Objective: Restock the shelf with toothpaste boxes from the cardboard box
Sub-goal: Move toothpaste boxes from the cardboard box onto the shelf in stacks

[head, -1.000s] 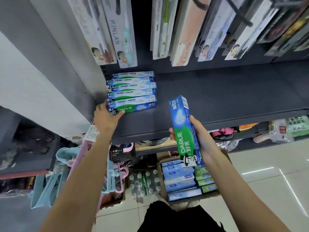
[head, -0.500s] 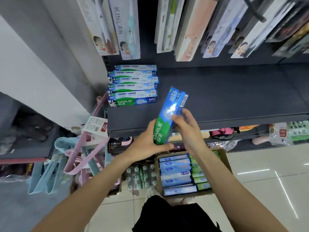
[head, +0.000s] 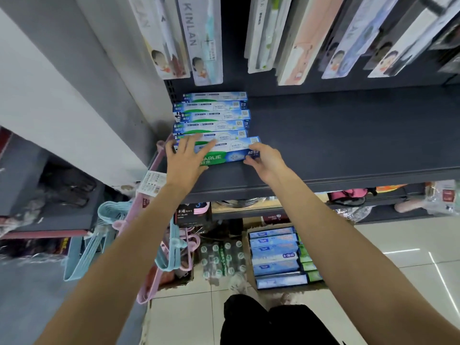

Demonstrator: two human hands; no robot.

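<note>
A blue and green toothpaste box (head: pixel 227 151) lies at the front of a row of several like boxes (head: pixel 214 115) on the dark shelf (head: pixel 336 143), at its left end. My left hand (head: pixel 185 159) rests flat on the box's left half with fingers spread. My right hand (head: pixel 265 158) pinches the box's right end between thumb and fingers. Down on the floor, the cardboard box (head: pixel 275 256) holds more blue toothpaste boxes and some green ones.
Toothbrush packs (head: pixel 204 41) hang from pegs above the shelf. Pink and blue hangers (head: pixel 171 245) hang at the shelf's left end. A pack of small bottles (head: pixel 221 257) stands left of the cardboard box. To the right of the row, the shelf surface is bare.
The toothpaste box, held tilted in the air by both hands, has been turned flat and set down in front of the row. Both hands moved up and left with it.
</note>
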